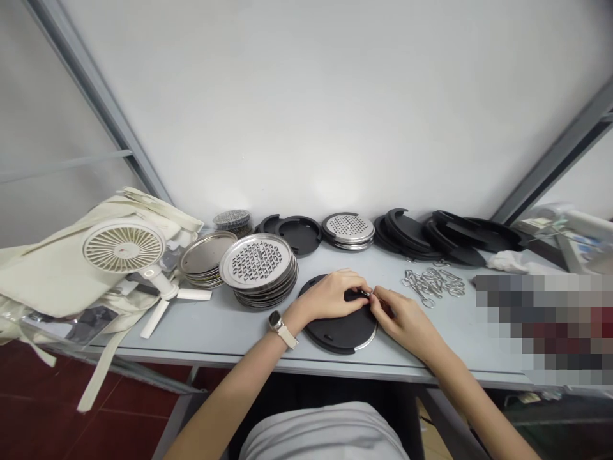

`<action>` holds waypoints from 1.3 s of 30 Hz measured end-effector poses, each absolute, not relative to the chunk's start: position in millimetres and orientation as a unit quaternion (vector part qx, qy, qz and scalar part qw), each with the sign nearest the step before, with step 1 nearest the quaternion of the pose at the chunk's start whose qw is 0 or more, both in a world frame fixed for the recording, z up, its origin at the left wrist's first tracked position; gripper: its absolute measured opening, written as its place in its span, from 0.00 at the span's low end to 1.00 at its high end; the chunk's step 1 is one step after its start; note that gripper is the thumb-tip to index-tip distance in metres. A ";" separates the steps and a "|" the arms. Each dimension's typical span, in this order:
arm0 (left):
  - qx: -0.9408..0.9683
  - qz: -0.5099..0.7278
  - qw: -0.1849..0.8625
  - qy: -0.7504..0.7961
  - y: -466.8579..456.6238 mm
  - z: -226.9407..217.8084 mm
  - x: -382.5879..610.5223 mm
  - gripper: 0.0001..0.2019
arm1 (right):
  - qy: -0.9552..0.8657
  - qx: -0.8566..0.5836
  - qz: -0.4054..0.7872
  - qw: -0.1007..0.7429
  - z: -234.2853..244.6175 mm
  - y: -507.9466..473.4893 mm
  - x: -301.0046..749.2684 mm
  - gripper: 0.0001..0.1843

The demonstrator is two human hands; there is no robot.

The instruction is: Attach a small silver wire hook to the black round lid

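A round black disc (335, 332) lies flat near the front edge of the table, with a thin silver rim showing at its lower right. Across it rests my left hand (332, 295), its fingers curled and the fingertips pinched together at the disc's right side. My right hand (400, 316) meets it there in a pinch. Between the fingertips of both hands shows a small shiny metal piece (368, 294); its exact form is mostly hidden. To the right of my right hand lies a pile of metal wire clips (433, 283).
Left of the disc stands a stack of metal grater plates (258, 262), beside plain metal discs (205, 252). Black round holders (412, 233) and a perforated grater disc (349, 227) line the wall. A white fan (123, 249) and cream bag (52, 275) occupy the left end.
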State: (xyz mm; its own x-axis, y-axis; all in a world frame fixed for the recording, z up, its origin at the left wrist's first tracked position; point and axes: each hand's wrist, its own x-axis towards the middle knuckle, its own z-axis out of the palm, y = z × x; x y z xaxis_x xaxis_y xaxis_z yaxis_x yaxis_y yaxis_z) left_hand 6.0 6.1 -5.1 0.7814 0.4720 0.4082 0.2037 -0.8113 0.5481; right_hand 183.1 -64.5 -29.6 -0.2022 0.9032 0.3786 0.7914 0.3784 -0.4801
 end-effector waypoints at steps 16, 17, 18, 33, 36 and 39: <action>0.908 0.281 0.256 0.175 5.8 -5.0 5.9 0.06 | -0.777 -0.532 0.041 0.333 -34.4 -64.1 186.1 0.13; 0.908 0.281 0.261 0.171 5.4 -4.7 5.9 0.06 | -0.770 -0.535 0.040 0.344 -34.1 -64.7 186.6 0.13; 0.907 0.282 0.263 0.167 4.9 -4.4 5.9 0.06 | -0.764 -0.538 0.042 0.354 -33.5 -65.2 186.9 0.14; 0.917 0.275 0.210 0.198 3.1 -2.6 5.2 0.10 | -0.775 -0.560 0.063 0.287 -35.1 -60.8 187.1 0.13; 0.919 0.274 0.202 0.200 3.6 -2.6 5.5 0.09 | -0.774 -0.561 0.091 0.278 -33.9 -60.4 187.3 0.14; 0.919 0.273 0.209 0.191 3.7 -1.8 5.9 0.08 | -0.768 -0.562 0.106 0.288 -31.7 -61.7 186.7 0.16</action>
